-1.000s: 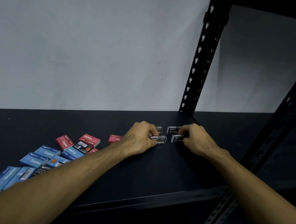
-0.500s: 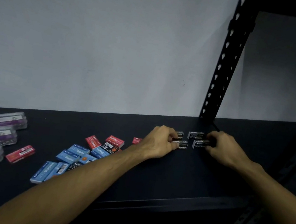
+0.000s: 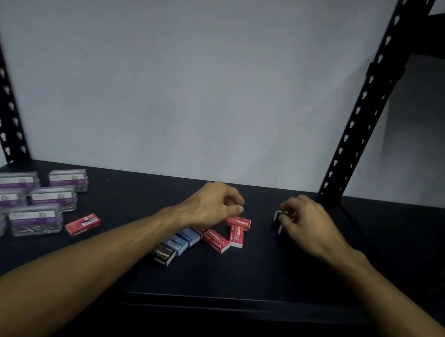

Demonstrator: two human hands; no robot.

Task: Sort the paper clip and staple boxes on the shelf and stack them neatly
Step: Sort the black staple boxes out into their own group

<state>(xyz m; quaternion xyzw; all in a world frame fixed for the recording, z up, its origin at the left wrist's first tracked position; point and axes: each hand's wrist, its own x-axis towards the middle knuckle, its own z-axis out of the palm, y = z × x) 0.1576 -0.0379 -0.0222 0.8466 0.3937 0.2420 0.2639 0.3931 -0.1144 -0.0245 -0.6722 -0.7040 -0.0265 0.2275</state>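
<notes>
While the right hand (image 3: pixel 309 230) stays curled down over the small black staple boxes (image 3: pixel 280 221) near the rear upright (image 3: pixel 359 126), the left hand (image 3: pixel 214 206) hovers loosely curled and holding nothing, as far as I can make out, just above the red staple boxes (image 3: pixel 238 229). Those red ones lie right beneath and slightly toward me from its fingertips, one with its long axis running across the shelf (image 3: pixel 270 281), another running front to back, a third angled. Blue staple boxes (image 3: pixel 185 238) and one black box (image 3: pixel 163 255) trail off under the left forearm. I'd judge the left hand plainly nearer the red boxes; a short drop would reach them. Whether the right hand actually pinches its boxes or only steadies them, I cannot tell. Clear paper clip boxes (image 3: pixel 36 197) sit well apart at far left, with a lone red box (image 3: pixel 83 223) beside them.
</notes>
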